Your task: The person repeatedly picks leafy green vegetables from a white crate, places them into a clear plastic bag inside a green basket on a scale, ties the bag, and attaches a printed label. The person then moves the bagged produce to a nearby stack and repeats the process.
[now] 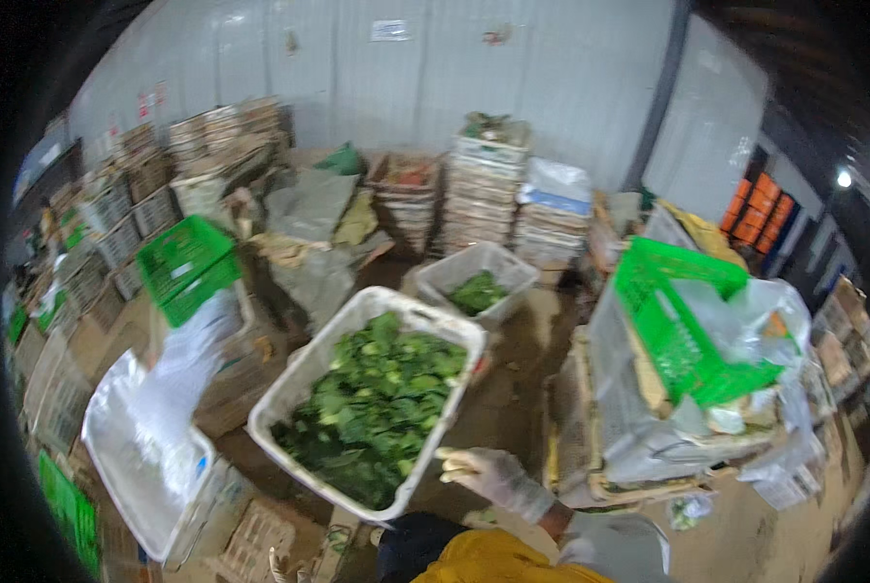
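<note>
A white plastic crate (369,296) full of green leafy vegetables (380,393) stands in front of me. My right hand (490,477), in a pale glove, is just off the crate's right near corner with its fingers apart and nothing seen in them. At the bottom edge, only the gloved fingertips of my left hand (282,565) show, below the crate; the rest of that hand is cut off. Left of the crate, a second white crate (205,503) holds clear plastic film (161,452).
A green crate (679,342) with plastic bags rests on a covered stack at right. Another green crate (187,266) is at left. Behind stand a grey crate (435,278) with some leaves and stacked crates (482,193) along the metal wall.
</note>
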Demonstrator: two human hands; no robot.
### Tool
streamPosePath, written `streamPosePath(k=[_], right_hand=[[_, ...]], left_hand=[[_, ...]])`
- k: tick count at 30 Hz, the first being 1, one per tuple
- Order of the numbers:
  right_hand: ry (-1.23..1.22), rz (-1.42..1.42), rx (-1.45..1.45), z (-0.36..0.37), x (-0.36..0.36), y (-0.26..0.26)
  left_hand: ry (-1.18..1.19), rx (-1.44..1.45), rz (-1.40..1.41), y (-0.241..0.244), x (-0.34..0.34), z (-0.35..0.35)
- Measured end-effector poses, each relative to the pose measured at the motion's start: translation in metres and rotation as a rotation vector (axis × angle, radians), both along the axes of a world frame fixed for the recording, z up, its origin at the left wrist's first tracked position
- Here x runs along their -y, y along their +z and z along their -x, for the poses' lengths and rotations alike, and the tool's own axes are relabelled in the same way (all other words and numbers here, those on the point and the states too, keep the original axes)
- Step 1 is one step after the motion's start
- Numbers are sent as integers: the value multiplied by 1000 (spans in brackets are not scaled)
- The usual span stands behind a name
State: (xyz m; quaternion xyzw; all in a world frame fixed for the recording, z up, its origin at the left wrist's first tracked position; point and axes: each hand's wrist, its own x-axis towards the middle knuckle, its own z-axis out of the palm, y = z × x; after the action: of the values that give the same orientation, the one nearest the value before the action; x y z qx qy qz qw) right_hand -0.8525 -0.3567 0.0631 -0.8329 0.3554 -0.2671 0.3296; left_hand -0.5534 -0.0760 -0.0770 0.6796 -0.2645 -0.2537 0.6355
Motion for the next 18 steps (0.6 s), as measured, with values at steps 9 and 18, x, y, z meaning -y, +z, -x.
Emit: streamPosePath(k=[9, 18], right_hand=[[-1002, 470, -66, 316, -33, 201], [-922, 166, -1025, 532, 192, 175]], left_hand=[[-255, -110, 38, 65, 97, 109], [-494, -68, 280, 33, 191, 316]])
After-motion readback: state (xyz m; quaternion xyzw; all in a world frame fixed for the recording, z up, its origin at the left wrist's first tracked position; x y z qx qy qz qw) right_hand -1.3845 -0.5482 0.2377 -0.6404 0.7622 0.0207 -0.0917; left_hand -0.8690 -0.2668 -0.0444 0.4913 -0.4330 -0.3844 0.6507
